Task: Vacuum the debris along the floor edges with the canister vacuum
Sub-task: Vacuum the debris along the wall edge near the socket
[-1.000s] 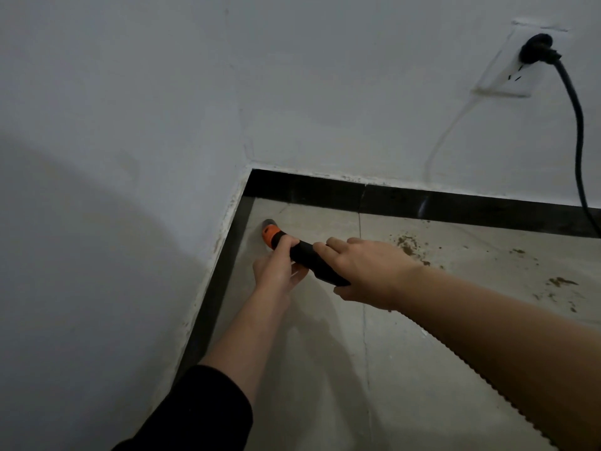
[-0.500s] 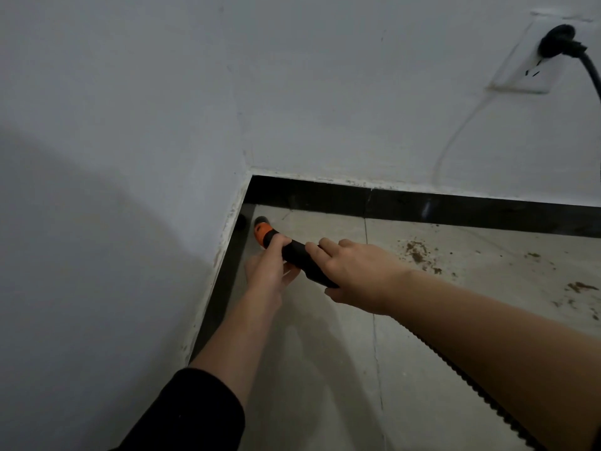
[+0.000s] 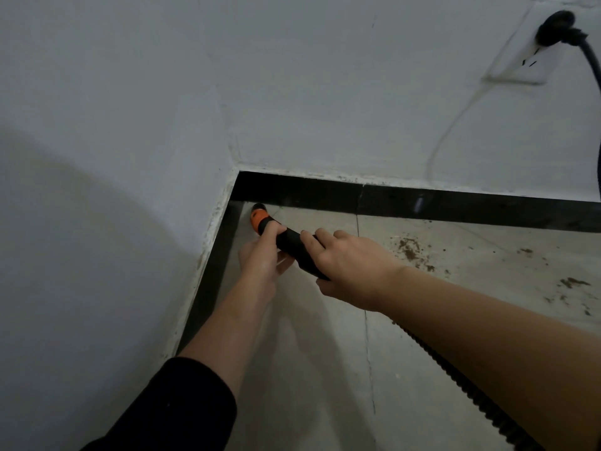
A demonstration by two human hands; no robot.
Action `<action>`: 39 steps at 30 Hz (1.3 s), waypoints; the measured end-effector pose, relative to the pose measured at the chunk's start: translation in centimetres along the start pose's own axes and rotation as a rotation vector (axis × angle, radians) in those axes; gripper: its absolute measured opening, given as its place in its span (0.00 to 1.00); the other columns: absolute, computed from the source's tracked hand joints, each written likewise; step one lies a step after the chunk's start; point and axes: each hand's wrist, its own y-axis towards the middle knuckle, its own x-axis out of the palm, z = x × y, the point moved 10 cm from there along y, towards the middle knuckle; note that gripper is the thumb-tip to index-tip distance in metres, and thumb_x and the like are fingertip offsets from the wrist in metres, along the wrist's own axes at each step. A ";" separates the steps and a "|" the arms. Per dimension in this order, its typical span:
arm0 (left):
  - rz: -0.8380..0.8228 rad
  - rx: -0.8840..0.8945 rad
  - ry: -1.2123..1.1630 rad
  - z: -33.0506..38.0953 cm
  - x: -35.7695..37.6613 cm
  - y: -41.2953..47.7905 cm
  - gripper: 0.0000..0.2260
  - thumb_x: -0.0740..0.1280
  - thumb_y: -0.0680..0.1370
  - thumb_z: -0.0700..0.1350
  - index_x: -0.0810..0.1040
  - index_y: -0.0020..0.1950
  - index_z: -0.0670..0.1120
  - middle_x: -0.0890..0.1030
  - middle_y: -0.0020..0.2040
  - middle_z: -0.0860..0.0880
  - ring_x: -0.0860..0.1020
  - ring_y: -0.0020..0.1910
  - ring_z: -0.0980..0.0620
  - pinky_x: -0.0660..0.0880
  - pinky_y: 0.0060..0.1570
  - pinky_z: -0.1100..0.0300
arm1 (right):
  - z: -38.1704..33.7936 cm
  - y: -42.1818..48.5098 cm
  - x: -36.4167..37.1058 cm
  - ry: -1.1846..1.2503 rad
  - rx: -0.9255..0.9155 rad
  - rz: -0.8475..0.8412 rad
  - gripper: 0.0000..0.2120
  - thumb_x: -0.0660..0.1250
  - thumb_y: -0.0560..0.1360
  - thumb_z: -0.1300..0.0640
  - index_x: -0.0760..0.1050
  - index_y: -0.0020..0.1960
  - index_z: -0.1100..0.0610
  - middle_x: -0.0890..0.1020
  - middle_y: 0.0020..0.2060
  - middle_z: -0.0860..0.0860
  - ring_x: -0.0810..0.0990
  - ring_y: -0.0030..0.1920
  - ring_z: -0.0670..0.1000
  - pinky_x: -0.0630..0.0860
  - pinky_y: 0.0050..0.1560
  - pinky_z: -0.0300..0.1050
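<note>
Nozzle (image 3: 289, 242) nearer the corner; left hand (image 3: 260, 260), right hand (image 3: 351, 268) gripping.

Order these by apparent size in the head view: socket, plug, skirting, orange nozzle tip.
1. skirting, by far the largest
2. socket
3. plug, somewhat smaller than the socket
4. orange nozzle tip, the smallest, with its rear under a thumb

These are apparent sizes only. The things lie at different distances, so their true sizes stay unsure.

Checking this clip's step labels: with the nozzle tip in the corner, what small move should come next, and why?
Probably slide the vacuum nozzle right along the black baseboard. Left hand and right hand grip it, its orange tip at the corner; brown debris lies on the tile to the right.
</note>
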 end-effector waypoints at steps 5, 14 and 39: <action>-0.045 -0.037 0.031 -0.8 0.5 0.9 0.12 0.70 0.74 0.45 0.77 0.56 0.43 0.81 0.53 0.41 0.82 0.52 0.45 0.81 0.50 0.54 | 0.5 0.0 0.3 0.000 0.024 -0.019 0.30 0.60 0.79 0.56 0.53 0.76 0.59 0.72 0.61 0.57 0.74 0.53 0.56 0.69 0.42 0.45; -0.065 -0.041 0.052 -1.9 2.5 0.8 0.18 0.72 0.73 0.47 0.78 0.61 0.42 0.82 0.54 0.42 0.82 0.52 0.46 0.81 0.43 0.57 | 1.7 -1.4 0.2 -0.043 0.063 -0.013 0.26 0.60 0.79 0.57 0.56 0.74 0.61 0.73 0.58 0.58 0.75 0.52 0.55 0.70 0.41 0.45; -0.212 -0.094 0.112 -5.4 8.7 -2.7 0.09 0.69 0.76 0.46 0.78 0.53 0.45 0.80 0.52 0.43 0.81 0.52 0.45 0.81 0.50 0.54 | 5.7 -6.6 0.4 -0.092 0.162 -0.072 0.28 0.60 0.78 0.56 0.56 0.75 0.60 0.74 0.57 0.57 0.76 0.52 0.55 0.70 0.41 0.45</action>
